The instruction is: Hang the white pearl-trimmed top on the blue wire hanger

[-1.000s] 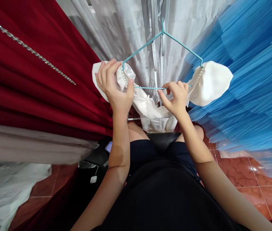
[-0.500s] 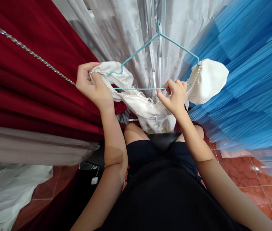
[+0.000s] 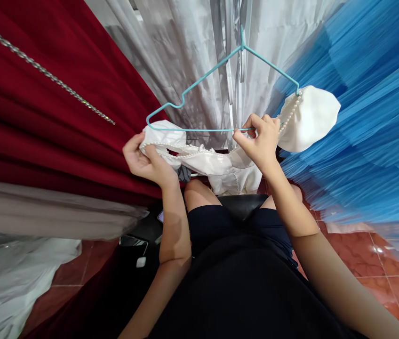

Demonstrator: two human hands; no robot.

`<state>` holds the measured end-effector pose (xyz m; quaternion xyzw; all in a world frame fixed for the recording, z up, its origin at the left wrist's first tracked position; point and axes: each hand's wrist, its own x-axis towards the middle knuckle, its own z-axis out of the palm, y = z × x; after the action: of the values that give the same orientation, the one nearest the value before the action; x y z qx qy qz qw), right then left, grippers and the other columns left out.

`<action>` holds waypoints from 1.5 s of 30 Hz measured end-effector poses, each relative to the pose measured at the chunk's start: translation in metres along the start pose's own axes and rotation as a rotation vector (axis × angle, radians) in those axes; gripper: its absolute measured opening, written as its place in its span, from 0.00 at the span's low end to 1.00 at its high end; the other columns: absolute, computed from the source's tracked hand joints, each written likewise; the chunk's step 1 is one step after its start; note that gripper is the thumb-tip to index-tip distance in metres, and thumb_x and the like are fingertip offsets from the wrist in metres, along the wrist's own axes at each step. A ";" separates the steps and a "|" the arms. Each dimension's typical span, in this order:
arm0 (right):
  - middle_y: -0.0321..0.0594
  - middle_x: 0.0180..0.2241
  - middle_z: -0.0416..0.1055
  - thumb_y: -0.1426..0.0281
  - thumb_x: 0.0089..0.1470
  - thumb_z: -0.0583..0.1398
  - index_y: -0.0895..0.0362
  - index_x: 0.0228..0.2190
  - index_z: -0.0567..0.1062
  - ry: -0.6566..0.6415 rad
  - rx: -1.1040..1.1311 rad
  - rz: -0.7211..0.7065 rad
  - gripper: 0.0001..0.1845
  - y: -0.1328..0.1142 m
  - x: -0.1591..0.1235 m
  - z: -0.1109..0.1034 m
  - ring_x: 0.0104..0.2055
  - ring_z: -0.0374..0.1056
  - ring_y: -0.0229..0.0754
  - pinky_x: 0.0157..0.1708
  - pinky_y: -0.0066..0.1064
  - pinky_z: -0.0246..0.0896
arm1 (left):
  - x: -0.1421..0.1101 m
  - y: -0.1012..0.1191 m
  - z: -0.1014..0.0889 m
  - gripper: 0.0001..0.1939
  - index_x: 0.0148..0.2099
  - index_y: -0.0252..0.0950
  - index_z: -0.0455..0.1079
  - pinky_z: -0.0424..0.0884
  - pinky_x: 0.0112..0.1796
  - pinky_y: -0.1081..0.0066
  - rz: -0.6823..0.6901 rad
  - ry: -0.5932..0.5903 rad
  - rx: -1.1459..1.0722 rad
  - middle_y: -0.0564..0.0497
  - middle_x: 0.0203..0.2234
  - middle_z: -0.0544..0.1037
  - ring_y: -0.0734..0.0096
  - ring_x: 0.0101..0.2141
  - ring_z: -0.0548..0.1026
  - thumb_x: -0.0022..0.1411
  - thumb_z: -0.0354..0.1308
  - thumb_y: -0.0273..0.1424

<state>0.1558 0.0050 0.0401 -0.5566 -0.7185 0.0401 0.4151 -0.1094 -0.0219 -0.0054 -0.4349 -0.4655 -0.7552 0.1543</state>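
Observation:
A teal wire hanger (image 3: 206, 75) hangs in front of me between long dresses. A white satin garment (image 3: 220, 165) with pearl trim droops below it. Its right puffed sleeve (image 3: 312, 117) still sits on the hanger's right end. The left sleeve (image 3: 162, 139) is off the hanger's left end, which is bare. My left hand (image 3: 146, 162) is closed on that left sleeve and its pearl strand, just below the hanger's corner. My right hand (image 3: 261, 143) pinches the hanger's bottom bar together with the garment's edge.
A dark red dress (image 3: 44, 108) with a silver chain (image 3: 44, 70) hangs at the left, grey-white dresses (image 3: 192, 42) behind the hanger, a blue tulle dress (image 3: 369, 117) at the right. A phone (image 3: 160, 216) lies on a dark seat. Below is red tiled floor (image 3: 372, 259).
My left hand has pulled the left sleeve off the hanger's left end and lowered it. The right hand has kept its hold on the bottom bar.

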 end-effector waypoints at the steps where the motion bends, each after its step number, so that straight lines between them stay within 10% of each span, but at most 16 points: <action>1: 0.34 0.23 0.60 0.61 0.60 0.63 0.54 0.28 0.68 -0.005 0.002 0.008 0.14 -0.002 0.000 -0.001 0.37 0.64 0.45 0.54 0.49 0.60 | -0.007 0.010 -0.002 0.18 0.47 0.38 0.70 0.71 0.52 0.48 0.032 -0.003 0.029 0.47 0.41 0.76 0.56 0.47 0.78 0.73 0.54 0.48; 9: 0.34 0.22 0.59 0.62 0.59 0.64 0.54 0.26 0.66 -0.003 0.022 0.032 0.16 -0.005 0.002 -0.005 0.36 0.63 0.45 0.54 0.50 0.61 | -0.024 0.076 0.006 0.09 0.42 0.41 0.77 0.76 0.47 0.54 0.323 -0.308 -0.068 0.48 0.35 0.79 0.58 0.41 0.78 0.71 0.59 0.40; 18: 0.33 0.24 0.62 0.62 0.62 0.63 0.54 0.29 0.67 -0.020 0.076 -0.054 0.14 -0.001 -0.006 -0.006 0.35 0.63 0.43 0.51 0.44 0.59 | -0.005 0.087 0.037 0.08 0.44 0.42 0.77 0.63 0.62 0.53 0.191 -0.806 0.106 0.51 0.43 0.85 0.58 0.49 0.80 0.70 0.56 0.29; 27: 0.36 0.33 0.74 0.62 0.68 0.58 0.52 0.38 0.75 -0.019 0.136 -0.224 0.08 0.014 -0.011 -0.016 0.41 0.68 0.45 0.53 0.46 0.61 | -0.015 0.086 0.039 0.11 0.47 0.42 0.80 0.61 0.61 0.52 0.143 -0.862 0.211 0.49 0.43 0.82 0.56 0.46 0.77 0.73 0.54 0.28; 32: 0.42 0.44 0.76 0.61 0.71 0.54 0.50 0.46 0.75 0.335 0.196 -0.229 0.12 0.031 -0.009 -0.036 0.54 0.72 0.50 0.60 0.56 0.65 | -0.022 0.086 0.044 0.12 0.47 0.41 0.81 0.62 0.59 0.51 0.140 -0.811 0.240 0.47 0.41 0.82 0.55 0.45 0.77 0.73 0.55 0.28; 38: 0.52 0.63 0.65 0.58 0.65 0.63 0.48 0.59 0.69 0.402 0.168 -0.072 0.24 0.067 0.016 -0.059 0.75 0.50 0.61 0.73 0.69 0.47 | -0.027 0.084 0.045 0.11 0.47 0.42 0.80 0.60 0.60 0.51 0.134 -0.786 0.205 0.47 0.41 0.81 0.54 0.46 0.76 0.73 0.55 0.29; 45: 0.41 0.47 0.78 0.67 0.67 0.58 0.49 0.47 0.76 0.365 0.107 -0.011 0.09 0.093 0.036 -0.059 0.50 0.74 0.43 0.55 0.44 0.72 | -0.025 0.079 0.043 0.12 0.46 0.42 0.81 0.59 0.61 0.52 0.126 -0.786 0.219 0.47 0.41 0.81 0.54 0.46 0.76 0.72 0.55 0.29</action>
<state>0.2633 0.0461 0.0496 -0.5278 -0.6312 -0.0256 0.5677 -0.0222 -0.0318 0.0274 -0.6987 -0.5393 -0.4667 0.0560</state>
